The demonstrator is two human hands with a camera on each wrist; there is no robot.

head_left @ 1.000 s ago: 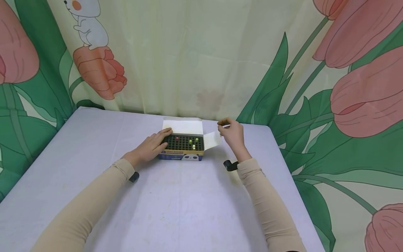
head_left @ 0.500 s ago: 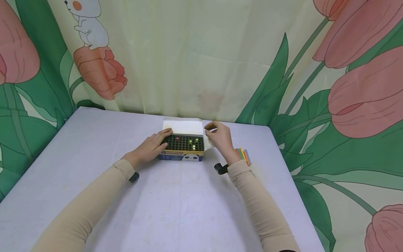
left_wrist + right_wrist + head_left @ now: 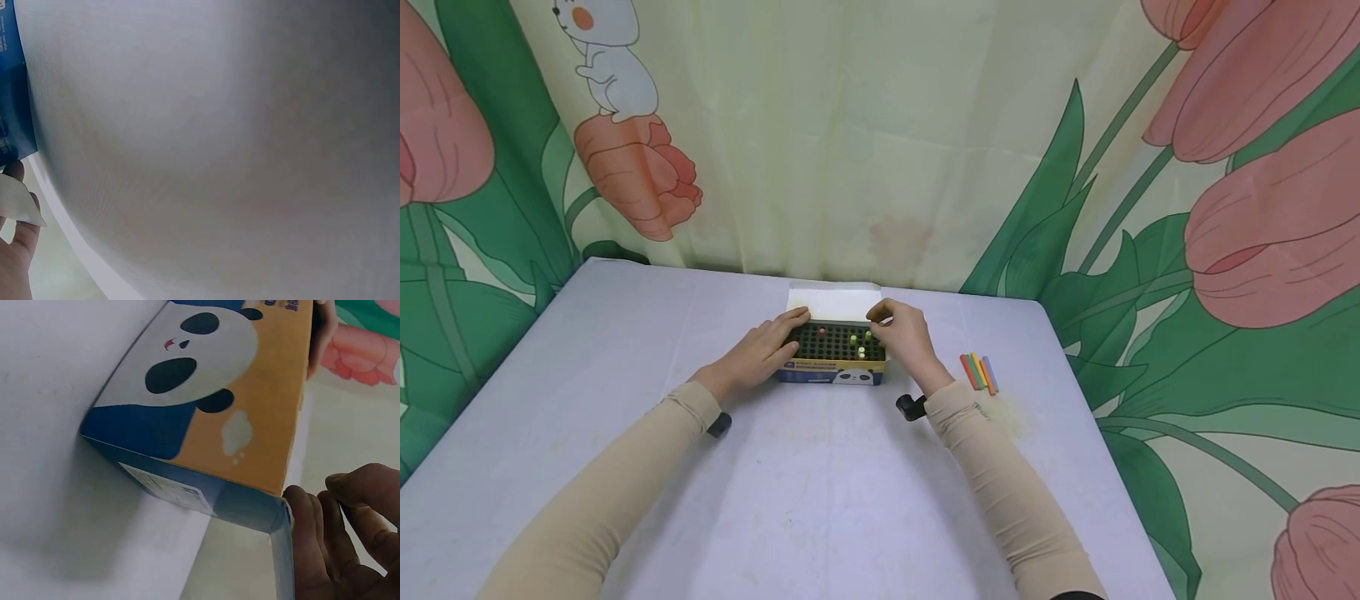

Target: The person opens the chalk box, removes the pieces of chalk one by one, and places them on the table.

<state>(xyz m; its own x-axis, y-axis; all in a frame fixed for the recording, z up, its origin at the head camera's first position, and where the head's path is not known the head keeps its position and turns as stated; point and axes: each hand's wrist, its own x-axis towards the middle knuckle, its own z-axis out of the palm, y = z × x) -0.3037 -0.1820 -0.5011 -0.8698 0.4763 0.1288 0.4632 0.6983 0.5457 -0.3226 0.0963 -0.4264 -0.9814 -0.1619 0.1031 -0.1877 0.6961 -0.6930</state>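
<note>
Chalk box (image 3: 820, 375) sits near far edge of tbl (image 3: 790, 500), L hand (image 3: 758, 348) resting straight-fingered on its L end, R hand (image 3: 910, 337) over R end, can't tell if pinching anything; crooked tug cld snap nearby yellow-green stick (image 3: 868, 335).

One left hand (image 3: 763, 346) and one right hand (image 3: 906, 333); one panda-print box (image 3: 820, 377); four stick ends visible in it: one pink (image 3: 822, 332), two yellow-green (image 3: 853, 339), one pale (image 3: 861, 352); apparently five coloured sticks (image 3: 977, 372) on one table (image 3: 820, 500); two beige sleeves (image 3: 602, 492).
</note>
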